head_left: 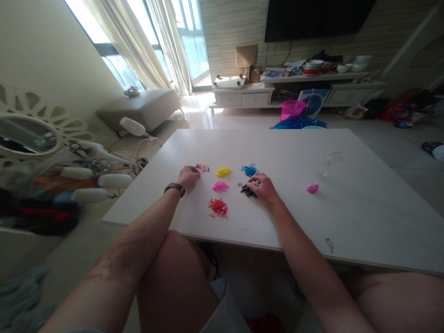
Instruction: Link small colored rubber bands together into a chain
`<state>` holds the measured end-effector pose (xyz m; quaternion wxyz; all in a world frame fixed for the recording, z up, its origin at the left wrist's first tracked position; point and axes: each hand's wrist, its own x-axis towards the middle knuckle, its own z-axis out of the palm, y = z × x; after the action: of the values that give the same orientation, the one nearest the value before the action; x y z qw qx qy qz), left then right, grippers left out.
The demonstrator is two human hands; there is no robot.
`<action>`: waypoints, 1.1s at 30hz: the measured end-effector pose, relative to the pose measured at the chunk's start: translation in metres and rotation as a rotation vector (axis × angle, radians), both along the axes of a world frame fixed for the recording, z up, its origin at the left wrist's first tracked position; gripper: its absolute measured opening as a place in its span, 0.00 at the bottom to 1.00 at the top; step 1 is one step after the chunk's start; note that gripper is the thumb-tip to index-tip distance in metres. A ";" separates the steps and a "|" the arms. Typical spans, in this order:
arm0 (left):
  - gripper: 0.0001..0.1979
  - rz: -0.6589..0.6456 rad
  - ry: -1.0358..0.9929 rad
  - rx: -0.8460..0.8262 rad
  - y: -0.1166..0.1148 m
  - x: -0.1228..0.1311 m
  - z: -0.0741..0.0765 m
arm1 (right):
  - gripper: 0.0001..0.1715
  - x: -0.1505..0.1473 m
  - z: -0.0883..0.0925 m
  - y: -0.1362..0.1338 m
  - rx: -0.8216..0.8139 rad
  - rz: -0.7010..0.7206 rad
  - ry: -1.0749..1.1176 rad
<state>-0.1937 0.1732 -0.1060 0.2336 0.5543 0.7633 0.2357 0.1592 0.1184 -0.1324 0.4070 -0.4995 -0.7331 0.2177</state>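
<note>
Small piles of rubber bands lie on the white table (284,152). At the left, my left hand (189,176) rests by a mixed-colour pile (203,168), its bent fingertips touching the near edge. My right hand (265,187) is over the black rubber bands (248,190), thumb and forefinger drawn together. Whatever is between the fingertips of either hand is too small to make out. Between the hands are yellow rubber bands (224,171), pink rubber bands (220,186) and red rubber bands (218,208). Blue rubber bands (249,170) lie just beyond the black ones.
To the right on the table are a pink lump (312,187), a clear plastic piece (334,158) and a small clear scrap (329,245). A pink basket (292,110) stands past the far edge. A white lamp with several arms (100,180) is close on the left.
</note>
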 end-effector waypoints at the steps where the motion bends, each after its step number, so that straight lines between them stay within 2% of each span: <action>1: 0.10 0.003 -0.008 0.010 0.000 0.000 0.000 | 0.05 0.000 0.000 0.000 0.000 0.001 0.001; 8: 0.09 0.030 -0.060 0.068 -0.001 0.000 0.000 | 0.05 0.001 0.001 0.000 -0.007 0.001 -0.009; 14: 0.14 0.057 -0.157 0.107 0.005 -0.001 -0.005 | 0.05 0.001 0.000 0.000 0.004 -0.006 -0.005; 22: 0.10 0.055 -0.185 0.124 0.011 -0.002 -0.011 | 0.05 0.001 0.001 0.000 0.005 -0.008 -0.008; 30: 0.11 0.085 -0.374 0.115 0.009 0.003 -0.008 | 0.04 0.001 0.001 0.000 -0.002 -0.006 -0.005; 33: 0.13 0.081 -0.382 0.118 0.006 0.005 -0.005 | 0.04 0.001 0.000 0.000 0.005 -0.007 -0.003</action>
<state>-0.1890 0.1793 -0.1109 0.3315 0.4810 0.7118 0.3900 0.1600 0.1185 -0.1323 0.4077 -0.5014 -0.7326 0.2137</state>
